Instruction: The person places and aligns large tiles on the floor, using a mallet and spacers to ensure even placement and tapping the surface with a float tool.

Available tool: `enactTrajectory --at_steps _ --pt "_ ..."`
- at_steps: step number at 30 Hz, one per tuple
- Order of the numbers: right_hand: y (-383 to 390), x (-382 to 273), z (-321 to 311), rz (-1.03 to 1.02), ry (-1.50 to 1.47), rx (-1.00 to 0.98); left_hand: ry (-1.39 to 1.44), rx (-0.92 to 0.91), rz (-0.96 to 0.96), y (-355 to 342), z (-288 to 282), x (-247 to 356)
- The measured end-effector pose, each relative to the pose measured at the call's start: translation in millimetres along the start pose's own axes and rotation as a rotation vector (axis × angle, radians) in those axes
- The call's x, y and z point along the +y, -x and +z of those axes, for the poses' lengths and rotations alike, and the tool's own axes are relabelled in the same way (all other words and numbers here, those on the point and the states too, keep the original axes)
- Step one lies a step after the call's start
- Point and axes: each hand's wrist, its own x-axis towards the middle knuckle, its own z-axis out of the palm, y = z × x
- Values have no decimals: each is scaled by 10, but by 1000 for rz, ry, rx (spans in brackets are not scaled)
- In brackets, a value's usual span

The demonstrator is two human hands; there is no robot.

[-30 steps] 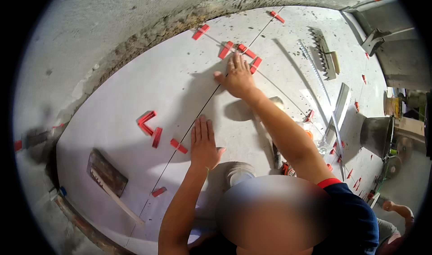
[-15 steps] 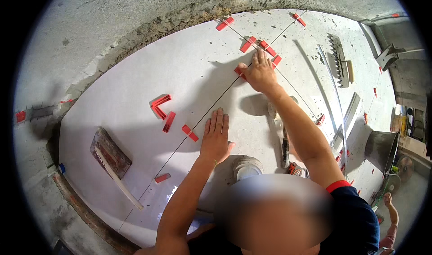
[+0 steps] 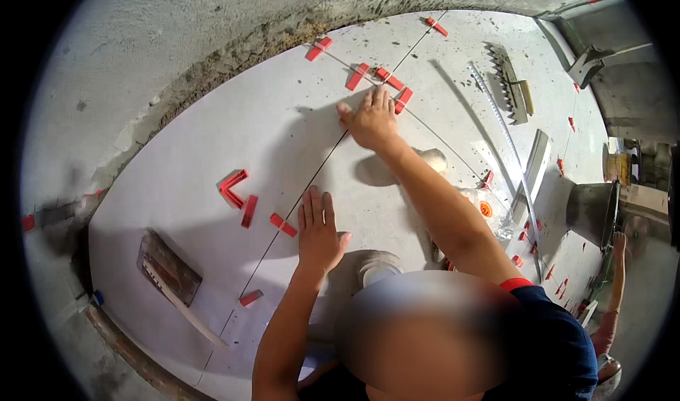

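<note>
Large pale floor tiles (image 3: 191, 153) with dark joint lines lie below me. My left hand (image 3: 320, 231) rests flat on a tile beside the long joint, fingers stretched and thumb apart. A red levelling wedge (image 3: 283, 225) sits across that joint, just left of its fingers. My right hand (image 3: 373, 123) is farther off, spread with its palm down where the joints cross. Its fingertips reach close to a red wedge (image 3: 389, 78) and another wedge (image 3: 404, 101); whether they touch cannot be made out. Whatever lies under the palm is hidden.
Loose wedges (image 3: 232, 188) and a wooden-handled trowel (image 3: 168, 270) lie on the left. Right of my forearm are a pale mallet head (image 3: 433, 162), a plastic bag (image 3: 487, 210), a long ruler (image 3: 499, 118), a notched trowel (image 3: 506, 82) and a dark bucket (image 3: 593, 210). A rough wall (image 3: 177, 26) borders the far side.
The whole view has shifted, so the tiles appear farther left. The wedge by my right thumb no longer shows. A plastic bag has come into sight beside my right forearm.
</note>
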Motion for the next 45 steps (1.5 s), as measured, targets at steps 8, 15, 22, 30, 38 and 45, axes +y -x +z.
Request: enactTrajectory --at_steps 8,15,22,30,38,45 --pt "91 79 53 -108 -77 87 2 25 -5 -3 34 2" --pt "467 156 -59 -279 -81 -70 34 171 -142 -28 80 -57" --pt "853 103 55 -296 -41 34 104 71 -65 135 -114 146" --pt "1539 -141 312 -442 -327 25 23 526 -444 230 -645 -905" --pt "1046 -1143 479 -659 -561 -35 161 352 -557 692 -504 -1242" --pt "726 -1770 959 -751 -429 78 345 406 -750 1207 -473 -1209"
